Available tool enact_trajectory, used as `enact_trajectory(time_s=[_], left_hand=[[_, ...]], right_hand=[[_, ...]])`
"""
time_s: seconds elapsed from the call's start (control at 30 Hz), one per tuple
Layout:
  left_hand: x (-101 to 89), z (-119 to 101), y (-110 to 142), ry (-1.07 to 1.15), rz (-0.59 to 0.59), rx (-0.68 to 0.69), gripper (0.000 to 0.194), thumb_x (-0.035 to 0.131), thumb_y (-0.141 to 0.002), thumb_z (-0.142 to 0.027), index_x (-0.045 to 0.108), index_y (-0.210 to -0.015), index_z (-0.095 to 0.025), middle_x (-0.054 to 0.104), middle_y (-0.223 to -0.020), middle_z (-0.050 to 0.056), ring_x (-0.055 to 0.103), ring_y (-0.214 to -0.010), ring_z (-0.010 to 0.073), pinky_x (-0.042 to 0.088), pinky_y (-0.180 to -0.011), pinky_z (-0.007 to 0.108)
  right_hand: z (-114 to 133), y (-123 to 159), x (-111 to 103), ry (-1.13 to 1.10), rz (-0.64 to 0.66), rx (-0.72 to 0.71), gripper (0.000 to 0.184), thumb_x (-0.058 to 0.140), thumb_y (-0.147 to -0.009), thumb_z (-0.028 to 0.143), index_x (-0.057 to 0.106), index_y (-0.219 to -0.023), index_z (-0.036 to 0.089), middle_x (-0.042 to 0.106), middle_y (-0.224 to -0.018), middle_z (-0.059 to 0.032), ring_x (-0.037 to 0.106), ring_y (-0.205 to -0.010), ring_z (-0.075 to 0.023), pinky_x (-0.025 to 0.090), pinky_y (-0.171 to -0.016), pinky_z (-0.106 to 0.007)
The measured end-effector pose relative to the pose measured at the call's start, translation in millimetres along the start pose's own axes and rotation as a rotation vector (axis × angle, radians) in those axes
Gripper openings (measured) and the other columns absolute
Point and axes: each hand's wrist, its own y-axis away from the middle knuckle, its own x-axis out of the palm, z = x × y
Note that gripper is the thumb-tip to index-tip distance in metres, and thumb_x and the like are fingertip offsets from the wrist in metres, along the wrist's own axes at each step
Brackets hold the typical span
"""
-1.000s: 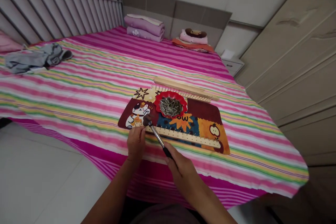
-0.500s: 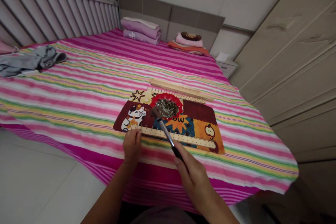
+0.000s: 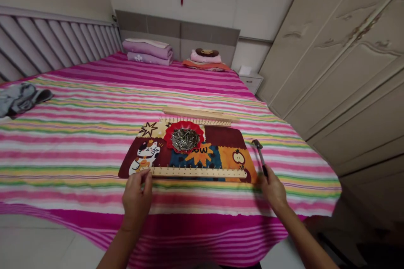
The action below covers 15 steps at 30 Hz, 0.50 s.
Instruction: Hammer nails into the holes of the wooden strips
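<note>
A narrow wooden strip (image 3: 195, 172) with nails standing along it lies across the front of a patterned mat (image 3: 224, 136). My left hand (image 3: 137, 195) is closed at the strip's left end, thumb and fingertips pinched on it. Off the mat's right edge, my right hand (image 3: 274, 189) grips a hammer (image 3: 260, 156) by its black handle, the metal head pointing away from me. A red scalloped bowl (image 3: 168, 143) full of loose nails (image 3: 185, 138) sits on the mat, behind the strip.
Behind the bowl lie more wooden strips (image 3: 198, 113), with a row of nails sticking up. Everything rests on a striped bedspread (image 3: 94, 134). Folded bedding (image 3: 150, 52) is stacked by the headboard, grey clothing (image 3: 22, 98) lies far left, and a wardrobe (image 3: 331, 63) stands right.
My right hand has carried the hammer from over the bowl and strip out to the right of the mat. My left hand stays at the strip's left end. The view has shifted.
</note>
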Motion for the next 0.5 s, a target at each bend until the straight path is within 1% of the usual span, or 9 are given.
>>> enact_trajectory(time_s=[0.07,0.1,0.17,0.27,0.37,0.43,0.5], left_hand=[[-2.9,-13,-19,-0.037,0.051,0.061,0.026,0.048,-0.085,-0.04,0.064,-0.089,-0.02,0.066,-0.087,0.006,0.06,-0.083,0.0196,0.047,-0.079,0.032],[-0.8,-20,-30,-0.063,0.079,0.077,0.026,0.048,-0.084,-0.04,0.064,-0.089,-0.021,0.066,-0.088,0.006,0.06,-0.085,0.0204,0.047,-0.08,0.033],[10.9,-32,-56,-0.127,0.142,0.098,0.024,0.048,-0.082,-0.037,0.066,-0.086,-0.021,0.067,-0.088,0.007,0.06,-0.085,0.0222,0.047,-0.08,0.035],[41.9,-45,-91,-0.275,0.32,0.126,0.022,0.05,-0.077,-0.031,0.068,-0.081,-0.02,0.068,-0.085,0.01,0.061,-0.082,0.0254,0.047,-0.079,0.038],[76.1,-53,-112,-0.506,0.459,0.127,0.022,0.05,-0.075,-0.027,0.069,-0.077,-0.017,0.068,-0.087,0.016,0.062,-0.083,0.0307,0.046,-0.075,0.044],[96.3,-55,-118,-0.6,0.488,0.13,0.019,0.052,-0.072,-0.024,0.068,-0.071,-0.015,0.067,-0.088,0.019,0.061,-0.085,0.0336,0.044,-0.076,0.048],[113.9,-54,-122,-0.608,0.484,0.1,0.015,0.053,-0.069,-0.021,0.065,-0.061,-0.015,0.067,-0.085,0.021,0.061,-0.089,0.0354,0.041,-0.079,0.052]], right_hand=[[-6,2,9,0.093,0.038,0.004,0.049,0.039,-0.089,0.021,0.05,-0.136,0.013,0.066,-0.097,-0.012,0.061,-0.078,-0.0199,0.042,-0.064,-0.026],[-7,4,12,0.125,0.055,0.003,0.048,0.04,-0.09,0.02,0.049,-0.137,0.014,0.065,-0.096,-0.012,0.06,-0.075,-0.0187,0.04,-0.062,-0.025],[-6,6,17,0.157,0.079,-0.007,0.048,0.04,-0.092,0.019,0.046,-0.139,0.014,0.064,-0.096,-0.0121,0.058,-0.071,-0.0171,0.037,-0.059,-0.025],[-3,7,17,0.156,0.104,-0.018,0.047,0.039,-0.093,0.018,0.045,-0.139,0.012,0.062,-0.095,-0.0124,0.056,-0.071,-0.017,0.035,-0.058,-0.024],[-1,7,15,0.167,0.115,-0.016,0.048,0.038,-0.093,0.018,0.042,-0.14,0.012,0.061,-0.093,-0.0117,0.055,-0.069,-0.0169,0.034,-0.057,-0.024],[0,7,15,0.183,0.107,-0.014,0.047,0.038,-0.093,0.018,0.041,-0.14,0.012,0.061,-0.094,-0.0116,0.054,-0.068,-0.0165,0.033,-0.057,-0.025],[0,8,16,0.202,0.097,-0.011,0.047,0.038,-0.094,0.017,0.041,-0.14,0.013,0.06,-0.095,-0.0113,0.054,-0.068,-0.0162,0.033,-0.058,-0.025]])
